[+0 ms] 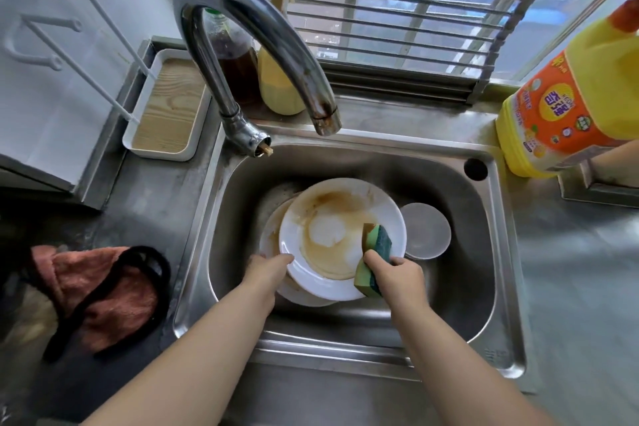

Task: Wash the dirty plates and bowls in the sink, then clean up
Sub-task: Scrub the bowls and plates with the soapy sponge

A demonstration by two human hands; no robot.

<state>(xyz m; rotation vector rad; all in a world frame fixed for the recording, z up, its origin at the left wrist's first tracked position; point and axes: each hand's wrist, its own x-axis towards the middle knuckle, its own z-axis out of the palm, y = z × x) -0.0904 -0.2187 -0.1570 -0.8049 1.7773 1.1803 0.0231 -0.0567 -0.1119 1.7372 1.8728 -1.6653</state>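
Observation:
A white plate (383, 207) smeared with brown sauce lies tilted in the steel sink (460, 252), on top of another dirty dish (271, 235). My left hand (268, 270) grips the top plate's near-left rim. My right hand (394, 277) holds a green and yellow sponge (375, 245), folded, with its upper end touching the plate's right side. A small round white dish (427, 230) sits upside down on the sink floor to the right of the plates.
The curved steel tap (262, 31) arches over the sink's back; no water runs. A yellow detergent bottle (567, 107) stands at the back right. Behind the tap are a dark sauce bottle (237, 62) and a white tray (166, 107). An orange cloth (103, 294) lies on the left counter.

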